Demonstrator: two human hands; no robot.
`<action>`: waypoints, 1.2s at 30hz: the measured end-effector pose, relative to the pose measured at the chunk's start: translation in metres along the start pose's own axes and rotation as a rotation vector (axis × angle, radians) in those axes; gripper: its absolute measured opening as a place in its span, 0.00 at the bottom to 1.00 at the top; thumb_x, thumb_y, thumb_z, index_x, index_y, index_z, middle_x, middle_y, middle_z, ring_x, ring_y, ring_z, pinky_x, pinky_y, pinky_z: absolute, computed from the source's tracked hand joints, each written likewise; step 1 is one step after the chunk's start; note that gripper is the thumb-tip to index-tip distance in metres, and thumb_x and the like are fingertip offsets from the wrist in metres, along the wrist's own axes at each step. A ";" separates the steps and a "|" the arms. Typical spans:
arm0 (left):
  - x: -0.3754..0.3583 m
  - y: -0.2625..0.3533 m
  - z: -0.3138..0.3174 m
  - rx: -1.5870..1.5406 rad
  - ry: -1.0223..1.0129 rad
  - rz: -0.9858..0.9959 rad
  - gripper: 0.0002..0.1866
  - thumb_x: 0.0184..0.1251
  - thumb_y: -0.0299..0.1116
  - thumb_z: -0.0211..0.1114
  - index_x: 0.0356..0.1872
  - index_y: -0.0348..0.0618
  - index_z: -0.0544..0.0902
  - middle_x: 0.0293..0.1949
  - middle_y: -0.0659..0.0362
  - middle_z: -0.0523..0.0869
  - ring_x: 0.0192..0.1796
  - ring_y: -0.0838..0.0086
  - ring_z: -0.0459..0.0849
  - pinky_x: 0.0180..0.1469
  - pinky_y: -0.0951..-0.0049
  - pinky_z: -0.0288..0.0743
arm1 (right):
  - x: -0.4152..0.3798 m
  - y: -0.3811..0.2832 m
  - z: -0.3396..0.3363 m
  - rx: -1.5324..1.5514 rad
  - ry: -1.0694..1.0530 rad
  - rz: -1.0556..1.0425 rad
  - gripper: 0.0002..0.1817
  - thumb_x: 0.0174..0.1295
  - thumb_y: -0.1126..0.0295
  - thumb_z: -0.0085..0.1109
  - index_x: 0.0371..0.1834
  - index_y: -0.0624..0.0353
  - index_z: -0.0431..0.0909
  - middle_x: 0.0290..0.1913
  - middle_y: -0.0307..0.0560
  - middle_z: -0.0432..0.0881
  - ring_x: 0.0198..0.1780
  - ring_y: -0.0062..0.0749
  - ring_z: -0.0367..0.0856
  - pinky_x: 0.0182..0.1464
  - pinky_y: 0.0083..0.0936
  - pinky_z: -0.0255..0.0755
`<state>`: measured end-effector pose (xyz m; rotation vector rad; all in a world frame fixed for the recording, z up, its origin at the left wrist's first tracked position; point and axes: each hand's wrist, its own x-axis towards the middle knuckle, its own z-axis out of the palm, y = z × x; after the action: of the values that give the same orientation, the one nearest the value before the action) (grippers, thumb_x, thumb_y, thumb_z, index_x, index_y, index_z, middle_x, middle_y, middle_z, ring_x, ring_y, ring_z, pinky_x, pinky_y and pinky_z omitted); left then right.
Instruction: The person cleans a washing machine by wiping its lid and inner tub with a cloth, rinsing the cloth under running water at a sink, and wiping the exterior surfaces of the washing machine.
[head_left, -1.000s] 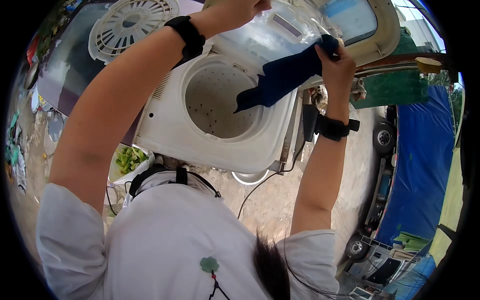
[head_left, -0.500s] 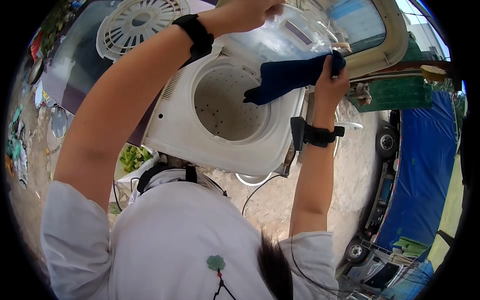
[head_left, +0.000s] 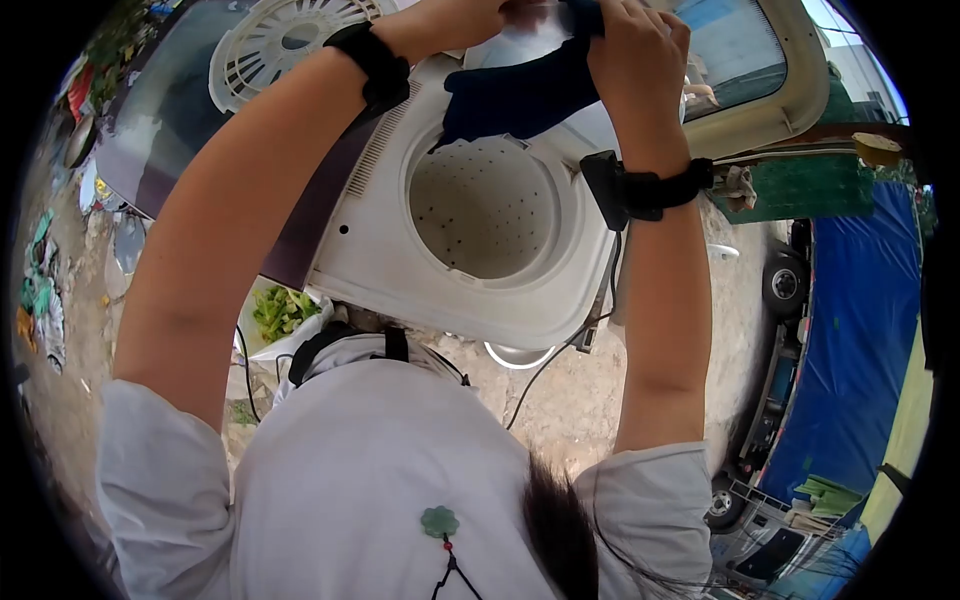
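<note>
A dark blue cloth garment (head_left: 520,95) stretches from my right hand over the far rim of the spin tub (head_left: 480,215) of a white washing machine. My right hand (head_left: 635,55) is closed around its upper end, with the fingers bent over the fabric. At the top edge of the view, my left hand (head_left: 520,14) has its fingers curled, right at the garment's upper end. That hand is partly cut off, and I cannot tell what it grips. The tub's perforated inner wall shows below the garment.
A round white slotted lid (head_left: 290,45) lies on the machine's dark purple top (head_left: 165,130). The hinged cover (head_left: 795,95) stands raised at the right. Below are a bag of green leaves (head_left: 282,312) and a white basin (head_left: 520,355). A blue-tarped truck (head_left: 850,330) stands at right.
My right hand has moved up and left, bringing the garment left across the far rim of the tub. My left hand has shifted slightly left, and both hands are now close together.
</note>
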<state>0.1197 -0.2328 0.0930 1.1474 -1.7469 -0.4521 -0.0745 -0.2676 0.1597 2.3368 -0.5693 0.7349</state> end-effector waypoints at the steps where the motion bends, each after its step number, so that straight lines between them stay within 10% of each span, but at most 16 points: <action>1: -0.001 0.001 0.001 0.000 -0.008 0.006 0.18 0.56 0.10 0.48 0.46 0.33 0.77 0.33 0.52 0.83 0.39 0.68 0.79 0.45 0.71 0.73 | 0.005 0.005 0.002 0.040 -0.045 -0.017 0.07 0.55 0.76 0.54 0.36 0.60 0.79 0.37 0.46 0.82 0.46 0.41 0.80 0.59 0.37 0.66; 8: -0.002 -0.019 0.015 0.085 0.224 0.228 0.20 0.53 0.11 0.52 0.47 0.35 0.78 0.36 0.47 0.85 0.42 0.64 0.83 0.45 0.67 0.74 | 0.019 -0.015 0.051 -0.114 0.000 -0.203 0.06 0.58 0.70 0.53 0.34 0.55 0.79 0.32 0.41 0.82 0.43 0.31 0.80 0.56 0.34 0.67; 15: -0.008 -0.008 0.009 -0.015 0.186 -0.139 0.13 0.59 0.15 0.55 0.45 0.36 0.79 0.33 0.46 0.86 0.36 0.61 0.85 0.41 0.64 0.77 | 0.014 0.009 0.013 -0.010 0.036 -0.111 0.04 0.53 0.71 0.57 0.25 0.54 0.82 0.30 0.43 0.83 0.44 0.35 0.80 0.55 0.37 0.64; 36: -0.007 -0.009 0.012 0.023 0.230 -0.134 0.13 0.58 0.14 0.52 0.43 0.34 0.79 0.30 0.46 0.84 0.35 0.59 0.84 0.37 0.63 0.75 | 0.021 0.010 0.022 0.061 0.008 -0.106 0.03 0.49 0.72 0.60 0.26 0.54 0.82 0.30 0.44 0.82 0.46 0.39 0.77 0.55 0.37 0.63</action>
<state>0.1148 -0.2338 0.0774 1.2856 -1.4859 -0.3653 -0.0563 -0.2933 0.1624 2.3993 -0.4214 0.7212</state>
